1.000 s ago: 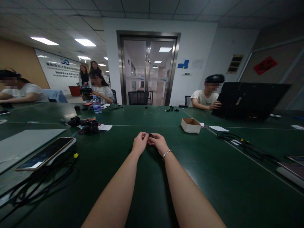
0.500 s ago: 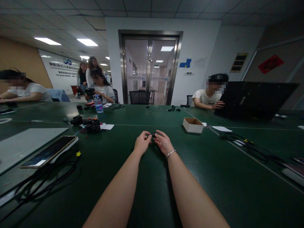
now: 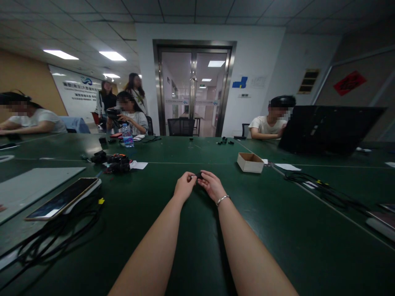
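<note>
Both my arms reach forward over the dark green table (image 3: 197, 246). Between my fingertips is a small black object (image 3: 199, 175), too small and too covered to name. My left hand (image 3: 184, 185) pinches its left side, thumb and forefinger together. On its right side my right hand (image 3: 212, 185) grips it between thumb and fingers, with a silver bracelet (image 3: 222, 200) at the wrist. The object is held just above or at the table; I cannot tell which.
An open cardboard box (image 3: 250, 163) stands ahead to the right. Leftward lie a phone (image 3: 63, 198), black cables (image 3: 58, 238) and a cluster of black devices (image 3: 115, 162). A water bottle (image 3: 127, 135) and several small black pieces (image 3: 225, 141) are farther back. People sit around the table.
My fingers have shifted slightly around the small black object, and more of it shows beside my right fingertips. A standing person in the background has moved right.
</note>
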The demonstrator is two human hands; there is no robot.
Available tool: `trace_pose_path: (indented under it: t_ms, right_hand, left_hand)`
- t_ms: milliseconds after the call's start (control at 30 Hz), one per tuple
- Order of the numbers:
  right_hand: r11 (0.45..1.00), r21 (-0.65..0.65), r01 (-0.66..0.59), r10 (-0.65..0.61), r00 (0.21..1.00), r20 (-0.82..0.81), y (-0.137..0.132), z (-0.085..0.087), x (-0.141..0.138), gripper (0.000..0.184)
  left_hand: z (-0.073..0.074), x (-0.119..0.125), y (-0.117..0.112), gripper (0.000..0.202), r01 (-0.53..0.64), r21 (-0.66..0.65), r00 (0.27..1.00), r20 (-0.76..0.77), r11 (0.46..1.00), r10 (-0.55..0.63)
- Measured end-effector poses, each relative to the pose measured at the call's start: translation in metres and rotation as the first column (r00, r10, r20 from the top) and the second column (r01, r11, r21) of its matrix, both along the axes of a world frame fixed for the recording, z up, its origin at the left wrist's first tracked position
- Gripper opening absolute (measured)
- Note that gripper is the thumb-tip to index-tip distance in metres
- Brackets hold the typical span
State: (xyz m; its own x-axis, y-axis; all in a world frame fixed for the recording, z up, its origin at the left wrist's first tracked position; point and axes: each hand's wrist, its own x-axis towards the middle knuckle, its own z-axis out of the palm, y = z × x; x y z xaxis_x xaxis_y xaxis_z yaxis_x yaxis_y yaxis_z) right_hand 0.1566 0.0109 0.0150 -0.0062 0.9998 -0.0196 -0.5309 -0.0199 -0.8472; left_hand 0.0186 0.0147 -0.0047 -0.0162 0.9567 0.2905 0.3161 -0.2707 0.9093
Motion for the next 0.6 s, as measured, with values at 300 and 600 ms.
trace_pose_path:
  t_ms: [300, 600]
  right_hand:
    - [0.998, 0.031, -0.058, 0.057, 0.997, 0.052, -0.0031, -0.0005, -0.0001, 0.029]
    - [0.995, 0.051, -0.088, 0.083, 0.993, 0.081, -0.0037, -0.0001, -0.0014, 0.026]
  left_hand:
    - [0.0022, -0.0009, 0.0005, 0.022, 0.011, -0.084, 0.994, 0.113, 0.996, -0.002]
    - [0.0101, -0.0008, -0.0042, 0.024, -0.008, -0.126, 0.991, 0.134, 0.992, 0.025]
